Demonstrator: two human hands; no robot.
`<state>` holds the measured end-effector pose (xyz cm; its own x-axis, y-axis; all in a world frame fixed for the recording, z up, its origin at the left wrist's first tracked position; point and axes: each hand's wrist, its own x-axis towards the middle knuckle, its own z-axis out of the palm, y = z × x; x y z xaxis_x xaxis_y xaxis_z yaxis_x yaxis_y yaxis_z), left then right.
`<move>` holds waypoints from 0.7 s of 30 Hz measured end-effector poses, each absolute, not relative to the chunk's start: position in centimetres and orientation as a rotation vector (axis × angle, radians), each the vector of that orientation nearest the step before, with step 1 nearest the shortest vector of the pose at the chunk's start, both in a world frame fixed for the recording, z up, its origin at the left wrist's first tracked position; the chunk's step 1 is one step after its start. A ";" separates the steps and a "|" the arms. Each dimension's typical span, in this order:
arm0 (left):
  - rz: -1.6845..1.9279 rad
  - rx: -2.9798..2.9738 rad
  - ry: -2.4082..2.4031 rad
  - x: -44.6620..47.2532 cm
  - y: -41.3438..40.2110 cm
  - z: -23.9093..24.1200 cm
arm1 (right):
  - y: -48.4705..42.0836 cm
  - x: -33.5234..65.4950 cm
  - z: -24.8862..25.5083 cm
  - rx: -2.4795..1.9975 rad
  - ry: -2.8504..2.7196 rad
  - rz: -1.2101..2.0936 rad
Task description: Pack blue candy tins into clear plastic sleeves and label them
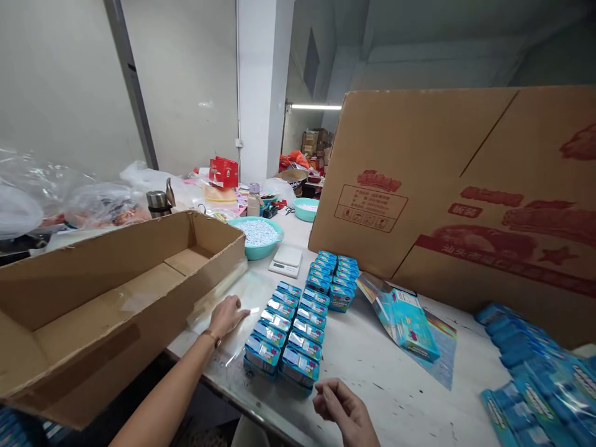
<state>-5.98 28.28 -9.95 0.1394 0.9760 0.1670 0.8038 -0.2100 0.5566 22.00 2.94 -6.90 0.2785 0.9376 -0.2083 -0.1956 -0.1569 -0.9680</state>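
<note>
Two rows of small blue printed packs [271, 334] stand on the table in front of me, with clear plastic film under and beside them. My left hand [226, 320] rests on the clear plastic film [237, 287] left of the rows, thumb and forefinger apart, nothing visible in it. Close to the near right corner of the rows is my right hand [342, 410], its fingers curled together. Whatever may be between those fingertips is hidden. Behind the rows stands a further group of blue packs [343, 290].
A long open carton [153, 310] lies at left. A large cardboard sheet or box [433, 186] rises behind the table at right. A white scale [285, 261], a teal basin [258, 250], a blue printed box [412, 323] and wrapped blue packs [535, 379] are on the table.
</note>
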 end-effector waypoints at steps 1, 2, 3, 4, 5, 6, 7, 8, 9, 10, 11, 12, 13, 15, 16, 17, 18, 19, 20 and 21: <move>0.683 2.084 1.727 -5.8 29.0 -10.3 | 3.4 21.8 -7.6 -1.371 -0.782 1.164; 0.660 2.075 1.730 -5.8 29.5 -10.5 | 3.7 21.6 -8.5 -1.407 -0.772 1.103; 0.647 2.065 1.728 -5.9 29.9 -10.6 | 3.9 21.2 -9.5 -1.440 -0.752 1.002; 0.640 2.052 1.723 -6.0 30.2 -10.7 | 4.1 20.7 -10.6 -1.465 -0.741 0.874; 0.637 2.035 1.717 -6.2 30.4 -10.8 | 4.2 20.0 -11.8 -1.484 -0.745 0.739; 0.638 2.015 1.714 -6.4 30.5 -10.9 | 4.3 19.2 -13.0 -1.504 -0.771 0.621; 0.643 1.992 1.712 -6.6 30.6 -10.9 | 4.3 18.5 -14.0 -1.534 -0.836 0.539; 0.653 1.971 1.705 -6.7 30.6 -11.0 | 4.5 17.9 -14.7 -1.577 -0.920 0.494; 0.667 1.950 1.692 -6.9 30.7 -11.0 | 4.6 17.5 -15.2 -1.628 -1.008 0.469; 0.684 1.927 1.674 -7.0 30.8 -11.0 | 4.8 17.5 -15.4 -1.677 -1.095 0.453; 0.704 1.901 1.651 -7.2 30.9 -11.0 | 5.0 17.9 -15.2 -1.715 -1.180 0.439; 0.726 1.868 1.625 -7.2 31.0 -10.9 | 5.2 18.6 -14.9 -1.746 -1.259 0.425; 0.751 1.828 1.604 -7.3 31.0 -10.8 | 5.3 19.7 -14.3 -1.775 -1.322 0.411; 0.805 1.723 1.573 -7.4 31.0 -10.4 | 5.2 22.2 -13.2 -1.833 -1.390 0.400; 0.834 1.659 1.566 -7.4 31.0 -10.3 | 5.0 23.4 -12.8 -1.857 -1.385 0.405; 0.863 1.592 1.557 -7.4 30.9 -10.0 | 4.7 24.3 -12.6 -1.867 -1.346 0.416; 0.894 1.520 1.554 -7.4 30.8 -9.8 | 4.4 25.0 -12.6 -1.861 -1.281 0.440; 0.932 1.447 1.555 -7.3 30.7 -9.5 | 4.1 25.2 -12.8 -1.837 -1.186 0.470; 0.981 1.378 1.560 -7.2 30.6 -9.1 | 3.9 24.9 -13.0 -1.799 -1.069 0.496; 1.042 1.316 1.566 -7.1 30.4 -8.5 | 3.9 24.2 -13.3 -1.756 -0.943 0.516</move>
